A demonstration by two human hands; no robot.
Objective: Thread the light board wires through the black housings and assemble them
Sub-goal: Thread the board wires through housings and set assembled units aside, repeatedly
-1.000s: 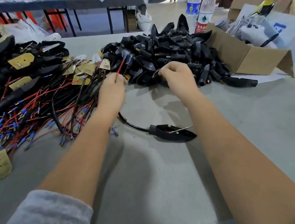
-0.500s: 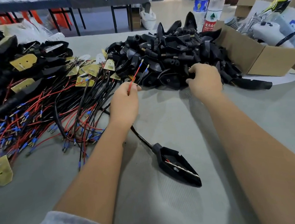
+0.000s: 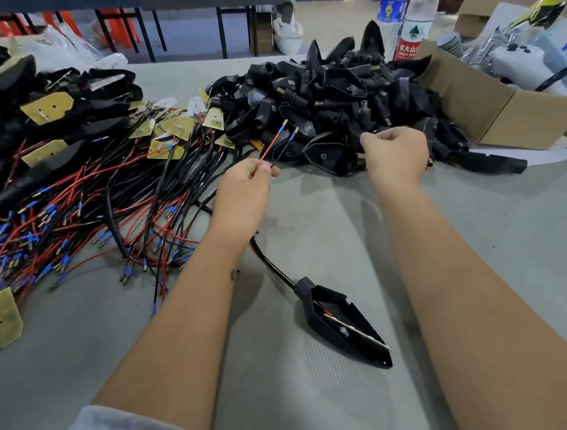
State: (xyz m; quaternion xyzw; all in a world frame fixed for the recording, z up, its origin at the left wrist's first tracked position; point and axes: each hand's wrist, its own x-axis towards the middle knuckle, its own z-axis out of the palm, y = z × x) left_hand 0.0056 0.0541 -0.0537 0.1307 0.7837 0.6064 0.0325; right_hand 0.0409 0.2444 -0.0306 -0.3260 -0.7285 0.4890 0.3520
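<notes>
Left hand [image 3: 244, 192] pinches the thin red and black wires [image 3: 271, 147] mid-frame; right hand [image 3: 395, 157], apparently gripping a black plastic housing [image 3: 349, 161], should align its hole squarely.

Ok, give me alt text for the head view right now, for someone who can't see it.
The left hand pinches a red wire and a black wire, tips up, while the right hand curls at the pile of black housings. An assembled housing lies on the grey table between the forearms.
</notes>
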